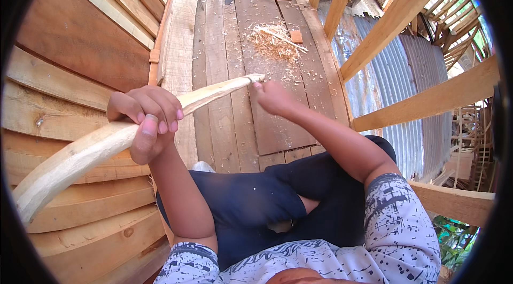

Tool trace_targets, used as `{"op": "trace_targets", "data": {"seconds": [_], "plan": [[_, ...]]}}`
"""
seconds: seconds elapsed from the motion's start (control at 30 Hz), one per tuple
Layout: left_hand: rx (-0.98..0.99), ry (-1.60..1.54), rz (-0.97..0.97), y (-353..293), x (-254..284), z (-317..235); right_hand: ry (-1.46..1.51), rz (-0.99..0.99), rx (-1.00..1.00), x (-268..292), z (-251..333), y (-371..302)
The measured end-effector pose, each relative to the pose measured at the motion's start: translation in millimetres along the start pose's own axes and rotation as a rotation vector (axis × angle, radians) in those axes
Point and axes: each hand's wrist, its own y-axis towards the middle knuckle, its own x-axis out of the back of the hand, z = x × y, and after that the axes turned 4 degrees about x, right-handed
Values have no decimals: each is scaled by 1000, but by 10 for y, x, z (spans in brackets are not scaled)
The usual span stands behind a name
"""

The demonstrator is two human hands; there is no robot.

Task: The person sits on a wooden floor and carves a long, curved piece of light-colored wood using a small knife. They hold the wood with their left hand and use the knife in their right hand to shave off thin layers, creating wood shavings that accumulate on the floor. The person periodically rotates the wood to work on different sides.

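A long, pale, peeled wooden pole (93,146) crosses in front of me, bending down toward the lower left and narrowing to a tip at the middle. Around its mid-length my left hand (145,115) is closed, thumb on the near side and fingers over the top. At the narrow tip, my right hand (277,98) is closed in a fist, its thumb side against or just beside the wood. A thin dark line, perhaps a cord or a cut, crosses the tip there. What the right fingers hold is hidden.
Below lies a plank floor (219,49) with a heap of wood shavings (272,43), a thin stick and a small orange-brown block (296,36). Board walling (64,81) rises close on the left. Wooden rails (427,97) and corrugated metal sheets (395,70) are on the right.
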Motion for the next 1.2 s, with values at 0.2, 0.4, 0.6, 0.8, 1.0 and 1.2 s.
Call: {"op": "trace_targets", "data": {"seconds": [0.2,0.4,0.6,0.8,1.0,1.2], "plan": [[22,-16,-124,-2,-24,28,90,34,-163,62,53,45],[54,51,-229,-111,33,-59,99,40,238,97,686,-153],[39,74,-304,-62,13,-18,71,-16,24,-61,178,-7],[50,103,-561,26,-189,58,83,-68,41,-98,-20,-36],[59,173,-551,-14,-229,45,137,-79,117,-102,456,-117],[43,144,-398,-35,-217,53,79,91,-225,16,234,-29]]}}
